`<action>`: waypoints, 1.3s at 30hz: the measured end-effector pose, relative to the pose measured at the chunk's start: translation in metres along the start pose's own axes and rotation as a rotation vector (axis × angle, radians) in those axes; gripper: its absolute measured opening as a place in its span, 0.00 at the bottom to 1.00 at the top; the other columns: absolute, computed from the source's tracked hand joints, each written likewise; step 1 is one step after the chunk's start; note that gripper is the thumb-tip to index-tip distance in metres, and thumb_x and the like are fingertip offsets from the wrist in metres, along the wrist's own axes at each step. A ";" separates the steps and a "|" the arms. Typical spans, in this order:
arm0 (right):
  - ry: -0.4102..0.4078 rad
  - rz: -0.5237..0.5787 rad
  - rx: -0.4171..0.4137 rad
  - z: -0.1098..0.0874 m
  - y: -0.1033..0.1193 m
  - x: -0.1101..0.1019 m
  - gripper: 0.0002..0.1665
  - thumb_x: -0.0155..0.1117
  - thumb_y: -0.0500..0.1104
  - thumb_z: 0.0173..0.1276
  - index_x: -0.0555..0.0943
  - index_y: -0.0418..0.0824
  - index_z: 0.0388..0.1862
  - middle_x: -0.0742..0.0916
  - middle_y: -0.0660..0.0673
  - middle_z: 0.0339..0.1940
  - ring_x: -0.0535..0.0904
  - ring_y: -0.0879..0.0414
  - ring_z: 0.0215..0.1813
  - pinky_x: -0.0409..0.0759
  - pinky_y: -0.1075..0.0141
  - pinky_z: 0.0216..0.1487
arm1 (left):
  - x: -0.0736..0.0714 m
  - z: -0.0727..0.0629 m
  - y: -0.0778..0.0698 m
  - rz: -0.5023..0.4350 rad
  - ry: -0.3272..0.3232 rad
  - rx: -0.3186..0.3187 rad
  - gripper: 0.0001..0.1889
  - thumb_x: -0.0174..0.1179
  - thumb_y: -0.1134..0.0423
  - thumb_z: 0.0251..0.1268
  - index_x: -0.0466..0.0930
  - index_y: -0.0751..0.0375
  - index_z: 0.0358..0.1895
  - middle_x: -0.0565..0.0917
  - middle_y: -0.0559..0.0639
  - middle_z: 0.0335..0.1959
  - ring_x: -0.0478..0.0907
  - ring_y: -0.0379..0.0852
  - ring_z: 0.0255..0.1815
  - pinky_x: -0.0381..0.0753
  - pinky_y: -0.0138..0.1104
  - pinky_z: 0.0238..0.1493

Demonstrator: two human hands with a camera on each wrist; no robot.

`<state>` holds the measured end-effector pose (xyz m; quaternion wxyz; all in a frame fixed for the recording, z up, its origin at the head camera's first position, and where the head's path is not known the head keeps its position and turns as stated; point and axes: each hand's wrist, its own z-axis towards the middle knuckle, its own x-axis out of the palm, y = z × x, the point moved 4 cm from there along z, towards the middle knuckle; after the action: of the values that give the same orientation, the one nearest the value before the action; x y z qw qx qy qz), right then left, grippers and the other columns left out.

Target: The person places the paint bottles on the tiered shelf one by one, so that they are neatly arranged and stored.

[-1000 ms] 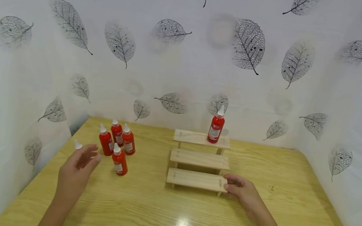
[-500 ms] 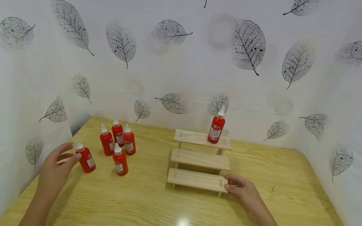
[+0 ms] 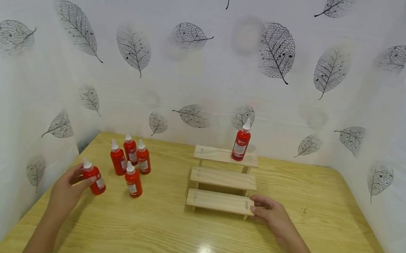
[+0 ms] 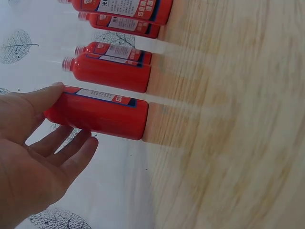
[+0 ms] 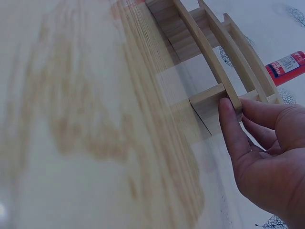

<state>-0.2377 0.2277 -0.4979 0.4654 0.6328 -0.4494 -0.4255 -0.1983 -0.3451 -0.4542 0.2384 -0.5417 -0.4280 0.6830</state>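
A red bottle with a white nozzle cap (image 3: 98,187) stands at the left end of the group, upright on the table. My left hand (image 3: 66,189) holds it from the left, thumb on the near side and fingers behind. In the left wrist view the thumb lies along the upper part of this bottle (image 4: 102,114), its cap hidden by the hand. At the three-step wooden rack (image 3: 223,177), my right hand (image 3: 274,216) pinches the right end of the lowest board between thumb and fingers. Another red bottle (image 3: 240,143) stands on the rack's top step, toward the right.
Several more red bottles stand close by: one in front (image 3: 134,184), the others grouped behind it, including the one farthest back (image 3: 130,149). The wooden table (image 3: 170,239) meets leaf-printed cloth walls (image 3: 209,83) at the back and both sides.
My left hand first draws left from beside the front bottles, then closes around the leftmost bottle, which stays in place. My right hand keeps its pinch on the rack.
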 end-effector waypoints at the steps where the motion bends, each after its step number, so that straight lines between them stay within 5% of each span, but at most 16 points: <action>1: 0.000 0.000 -0.001 0.000 0.000 0.000 0.33 0.65 0.42 0.72 0.70 0.30 0.71 0.73 0.35 0.64 0.76 0.55 0.57 0.84 0.66 0.55 | 0.000 0.000 0.000 -0.003 -0.002 -0.002 0.36 0.59 0.51 0.74 0.58 0.61 0.78 0.71 0.65 0.71 0.69 0.62 0.69 0.76 0.28 0.58; 5: 0.003 0.003 -0.005 0.001 -0.001 -0.001 0.33 0.65 0.42 0.72 0.70 0.30 0.71 0.73 0.35 0.64 0.76 0.55 0.57 0.84 0.66 0.55 | 0.001 0.000 0.001 0.000 -0.025 -0.009 0.36 0.60 0.51 0.73 0.59 0.60 0.78 0.72 0.64 0.71 0.72 0.58 0.66 0.66 0.14 0.44; 13: 0.003 0.012 -0.003 0.001 -0.002 0.000 0.33 0.65 0.42 0.72 0.70 0.29 0.71 0.75 0.35 0.63 0.77 0.55 0.56 0.84 0.66 0.54 | -0.006 -0.001 -0.015 -0.070 -0.167 0.011 0.34 0.64 0.53 0.70 0.63 0.51 0.76 0.78 0.60 0.64 0.70 0.21 0.46 0.74 0.12 0.40; 23: 0.002 0.007 -0.013 0.000 -0.002 -0.001 0.33 0.65 0.42 0.72 0.70 0.29 0.70 0.75 0.35 0.63 0.77 0.55 0.56 0.84 0.66 0.54 | -0.014 -0.005 -0.079 -0.084 -0.168 0.117 0.34 0.62 0.49 0.71 0.61 0.40 0.77 0.77 0.57 0.67 0.74 0.29 0.54 0.77 0.15 0.46; 29: -0.009 0.009 -0.005 0.000 -0.001 0.000 0.33 0.66 0.41 0.72 0.70 0.29 0.70 0.75 0.35 0.63 0.78 0.57 0.55 0.85 0.66 0.53 | -0.008 0.004 -0.123 -0.131 -0.143 0.223 0.32 0.63 0.51 0.71 0.64 0.41 0.76 0.78 0.55 0.67 0.75 0.30 0.55 0.78 0.17 0.51; 34: -0.001 0.010 -0.013 0.001 -0.002 0.000 0.33 0.66 0.42 0.71 0.70 0.29 0.70 0.75 0.34 0.63 0.78 0.56 0.55 0.85 0.66 0.54 | 0.004 0.012 -0.150 -0.154 -0.067 0.297 0.32 0.62 0.49 0.71 0.63 0.41 0.76 0.78 0.54 0.67 0.76 0.35 0.57 0.80 0.23 0.56; 39: 0.004 0.010 -0.021 0.001 -0.003 -0.001 0.33 0.66 0.42 0.72 0.70 0.29 0.70 0.75 0.35 0.63 0.78 0.54 0.56 0.85 0.66 0.54 | 0.026 0.017 -0.174 -0.191 0.053 0.313 0.33 0.62 0.44 0.70 0.62 0.37 0.76 0.77 0.53 0.67 0.77 0.51 0.63 0.81 0.45 0.64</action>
<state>-0.2381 0.2292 -0.5010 0.4750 0.6264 -0.4471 -0.4267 -0.2464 -0.2398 -0.3206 0.3949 -0.4727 -0.3595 0.7009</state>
